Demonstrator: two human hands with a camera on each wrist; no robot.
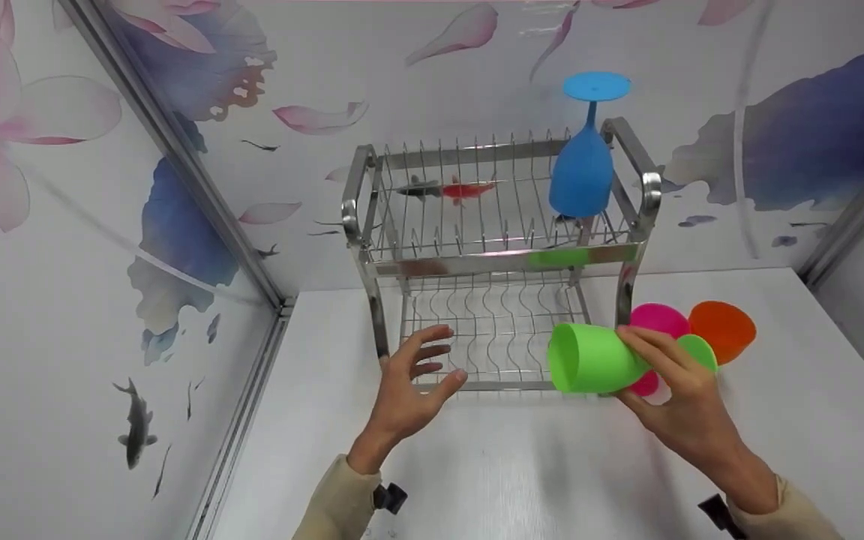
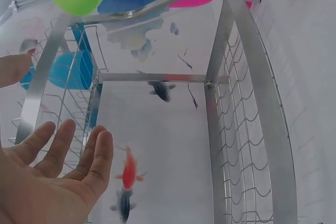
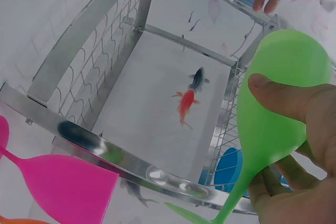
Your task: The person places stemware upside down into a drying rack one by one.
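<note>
My right hand (image 1: 691, 416) grips a light green plastic goblet (image 1: 601, 360) round its bowl, thumb on one side and fingers on the other. The goblet lies tipped over in the air, mouth to the left and foot to the right, in front of the rack's right post. Fingers spread, my left hand (image 1: 406, 397) holds nothing at the front left of the two-tier metal dish rack (image 1: 477, 265). In the left wrist view its fingers (image 2: 63, 145) are slightly bent beside the wire shelf. A blue goblet (image 1: 582, 176) stands upside down at the upper tier's right end.
Right of the rack, a pink goblet (image 1: 661, 319) and an orange goblet (image 1: 724, 330) are on the white table (image 1: 507, 465). The lower wire tier (image 1: 492, 322) sits beneath the upper one. Printed wall panels (image 1: 432, 82) stand behind the rack and at both sides.
</note>
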